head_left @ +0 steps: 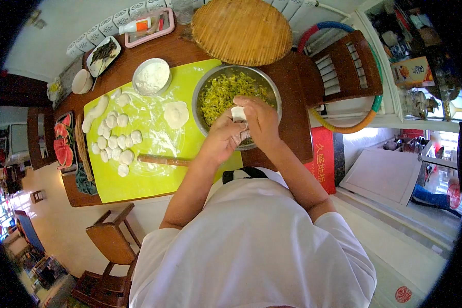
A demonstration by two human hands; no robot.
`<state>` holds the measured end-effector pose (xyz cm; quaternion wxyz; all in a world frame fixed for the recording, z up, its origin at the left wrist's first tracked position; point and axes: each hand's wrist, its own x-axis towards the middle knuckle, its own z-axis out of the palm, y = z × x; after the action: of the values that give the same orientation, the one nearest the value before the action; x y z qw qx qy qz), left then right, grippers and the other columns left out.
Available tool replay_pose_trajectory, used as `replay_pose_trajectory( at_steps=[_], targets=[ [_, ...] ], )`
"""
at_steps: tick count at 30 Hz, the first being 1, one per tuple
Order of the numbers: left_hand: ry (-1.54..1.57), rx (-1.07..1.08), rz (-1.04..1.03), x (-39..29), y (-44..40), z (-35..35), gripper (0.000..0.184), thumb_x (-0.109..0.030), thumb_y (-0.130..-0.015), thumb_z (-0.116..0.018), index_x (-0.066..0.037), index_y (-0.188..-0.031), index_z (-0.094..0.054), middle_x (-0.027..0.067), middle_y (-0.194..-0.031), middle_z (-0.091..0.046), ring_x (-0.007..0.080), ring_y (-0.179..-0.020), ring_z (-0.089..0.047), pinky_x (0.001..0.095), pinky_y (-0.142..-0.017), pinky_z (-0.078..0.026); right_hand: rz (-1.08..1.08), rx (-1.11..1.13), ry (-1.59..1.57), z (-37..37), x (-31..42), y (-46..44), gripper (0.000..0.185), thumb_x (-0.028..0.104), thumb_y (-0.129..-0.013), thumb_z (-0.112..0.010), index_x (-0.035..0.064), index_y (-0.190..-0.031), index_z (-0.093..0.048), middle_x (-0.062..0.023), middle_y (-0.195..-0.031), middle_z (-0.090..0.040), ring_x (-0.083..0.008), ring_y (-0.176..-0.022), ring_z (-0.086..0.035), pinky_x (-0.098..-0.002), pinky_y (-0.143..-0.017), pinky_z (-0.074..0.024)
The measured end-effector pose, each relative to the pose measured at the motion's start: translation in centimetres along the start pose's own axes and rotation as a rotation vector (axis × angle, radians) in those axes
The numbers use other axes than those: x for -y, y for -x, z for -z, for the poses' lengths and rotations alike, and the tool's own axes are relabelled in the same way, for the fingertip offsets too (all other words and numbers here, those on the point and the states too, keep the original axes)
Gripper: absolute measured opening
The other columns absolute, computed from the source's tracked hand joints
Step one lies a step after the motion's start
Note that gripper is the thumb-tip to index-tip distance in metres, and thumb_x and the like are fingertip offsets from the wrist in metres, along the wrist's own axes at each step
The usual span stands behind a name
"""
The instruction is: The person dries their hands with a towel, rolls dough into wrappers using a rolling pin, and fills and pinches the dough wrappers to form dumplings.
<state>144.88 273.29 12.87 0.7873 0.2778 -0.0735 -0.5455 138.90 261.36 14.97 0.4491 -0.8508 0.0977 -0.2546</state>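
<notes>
Both my hands meet over a steel bowl [278, 105] of chopped green-yellow filling [226, 92]. Between them is a white dough wrapper [237, 113], folded and partly hidden by the fingers. My left hand [222, 137] is closed on it from the left, with flour on the fingers. My right hand [261, 120] is closed on it from the right. To the left, a rolled-out round wrapper [176, 114] lies on the floured green mat [190, 77]. A rolling pin [164, 160] lies near my left forearm. Several small dough pieces [117, 141] sit further left.
Behind the mat stands a bowl of flour [152, 77]. A round woven tray [241, 32] lies at the back, beside a pink-edged tray [150, 30]. A dough roll [95, 114] and watermelon slices [63, 146] are at the left. A wooden chair [344, 66] stands at the right.
</notes>
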Motion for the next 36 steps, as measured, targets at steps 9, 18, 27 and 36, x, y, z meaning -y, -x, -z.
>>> replay_pose_trajectory(
  at_steps=[9, 18, 27, 36],
  targets=[
    [-0.261, -0.144, -0.292, -0.3, 0.4, -0.9, 0.063, 0.012, -0.076, -0.044, -0.003, -0.136, -0.037, 0.0093, -0.128, -0.049, 0.0181, -0.117, -0.049, 0.0295, -0.096, -0.042, 0.387, -0.057, 0.234, 2.1, 0.2, -0.2, 0.044, 0.026, -0.061, -0.079, 0.0123, -0.101, -0.065, -0.0065, -0.117, -0.060, -0.0293, -0.112, -0.052, -0.0471, -0.097, -0.0356],
    [-0.520, -0.182, -0.276, 0.1, 0.1, -0.2, 0.054, 0.005, -0.085, -0.050, -0.003, -0.137, -0.036, 0.0087, -0.123, -0.052, 0.0167, -0.111, -0.052, 0.0279, -0.093, -0.043, 0.496, -0.117, 0.230, 1.6, -0.4, -0.4, 0.019, 0.013, -0.063, -0.075, 0.0140, -0.080, -0.066, -0.0020, -0.105, -0.065, -0.0231, -0.095, -0.060, -0.0380, -0.080, -0.0449],
    [-0.696, -0.312, -0.228, -1.3, 0.0, -0.7, 0.053, 0.002, -0.085, -0.052, 0.003, -0.135, -0.035, 0.0154, -0.119, -0.053, 0.0186, -0.102, -0.056, 0.0272, -0.081, -0.050, -0.222, 0.063, -0.288, 0.6, -1.1, -0.6, 0.033, 0.019, -0.078, -0.071, 0.0034, -0.106, -0.064, -0.0087, -0.106, -0.065, -0.0224, -0.097, -0.061, -0.0343, -0.088, -0.0456],
    [-0.898, -0.324, -0.322, -0.9, 0.0, -0.1, 0.060, 0.001, -0.081, -0.061, 0.003, -0.135, -0.033, 0.0197, -0.118, -0.053, 0.0195, -0.097, -0.059, 0.0283, -0.081, -0.050, -0.769, -0.050, -1.134, -0.8, -2.7, 0.1, 0.039, 0.029, -0.088, -0.062, 0.0041, -0.117, -0.056, -0.0093, -0.107, -0.063, -0.0211, -0.098, -0.061, -0.0358, -0.083, -0.0498]
  ],
)
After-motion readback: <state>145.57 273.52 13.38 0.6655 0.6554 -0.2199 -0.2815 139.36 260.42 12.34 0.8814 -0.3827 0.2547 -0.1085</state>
